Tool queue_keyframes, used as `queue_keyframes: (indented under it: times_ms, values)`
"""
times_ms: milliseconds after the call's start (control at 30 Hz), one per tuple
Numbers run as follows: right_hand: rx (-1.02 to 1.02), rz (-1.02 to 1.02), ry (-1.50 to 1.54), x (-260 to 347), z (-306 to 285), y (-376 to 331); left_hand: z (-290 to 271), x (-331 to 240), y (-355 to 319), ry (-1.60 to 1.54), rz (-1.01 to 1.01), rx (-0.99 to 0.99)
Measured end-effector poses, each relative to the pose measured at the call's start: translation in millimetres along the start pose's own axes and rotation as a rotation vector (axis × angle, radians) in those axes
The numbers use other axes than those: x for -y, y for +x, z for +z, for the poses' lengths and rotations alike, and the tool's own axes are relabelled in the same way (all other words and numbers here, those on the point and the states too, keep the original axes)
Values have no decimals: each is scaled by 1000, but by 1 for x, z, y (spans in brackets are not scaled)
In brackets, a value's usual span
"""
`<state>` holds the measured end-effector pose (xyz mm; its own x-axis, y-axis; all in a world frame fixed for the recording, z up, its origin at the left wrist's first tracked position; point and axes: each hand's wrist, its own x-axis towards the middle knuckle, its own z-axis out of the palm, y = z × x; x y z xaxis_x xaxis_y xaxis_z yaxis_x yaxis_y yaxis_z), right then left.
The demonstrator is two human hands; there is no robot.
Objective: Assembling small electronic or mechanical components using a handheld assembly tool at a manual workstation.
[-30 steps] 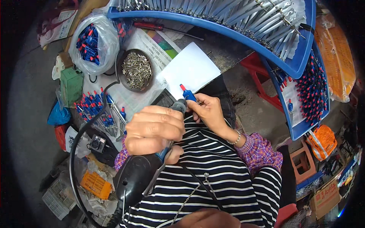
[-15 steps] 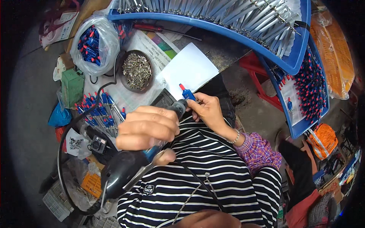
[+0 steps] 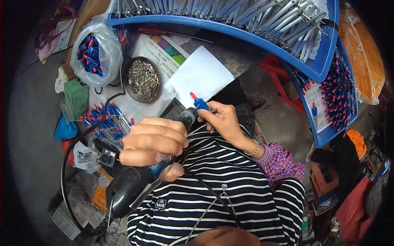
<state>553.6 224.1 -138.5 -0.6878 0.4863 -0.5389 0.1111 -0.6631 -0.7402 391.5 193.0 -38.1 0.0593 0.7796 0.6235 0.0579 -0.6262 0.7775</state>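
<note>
In the head view, the person's left hand (image 3: 154, 141) is clenching its grip around a black-bodied, corded power driver (image 3: 129, 186), while the right hand (image 3: 223, 119) is pinching a flat blue piece with a red tip (image 3: 200, 103). The driver's nose is pointing at that blue piece; I cannot tell whether they are touching. The piece is hovering past the near corner of a stack of white paper sheets (image 3: 201, 74), in front of the black-and-white striped top (image 3: 230, 176). To the right of the bracelet-wearing wrist, a gap is opening over gray floor (image 3: 262, 117) toward a red plastic stool (image 3: 283, 88). On the left, the driver's black cable (image 3: 64, 164) is looping past a heap of blue-and-red pieces on metal rods (image 3: 107, 123), narrowing that side.

Across the dark surface (image 3: 240, 59), a long blue plastic tray (image 3: 205, 22) is carrying silvery rods along the far edge. A round brown bowl (image 3: 124, 82) is holding small metal pins, and a translucent plastic bag (image 3: 111, 61) is bulging with blue-and-red parts behind it. Beyond the stool, a second blue tray (image 3: 322, 141) is holding rows of red-tipped pieces.
</note>
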Motion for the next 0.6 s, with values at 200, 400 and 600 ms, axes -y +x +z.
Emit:
queue_keyframes:
  times_ms: [200, 400, 600]
  values:
    - [13, -9, -3, 1, 1, -1, 10, -4, 9, -11, -42, 25]
    - [-23, -41, -43, -1, -1, -3, 23, 3, 13, 26, 3, 51]
    - [-8, -103, -3, -8, 2, 1, 20, -3, 17, 111, -80, 132]
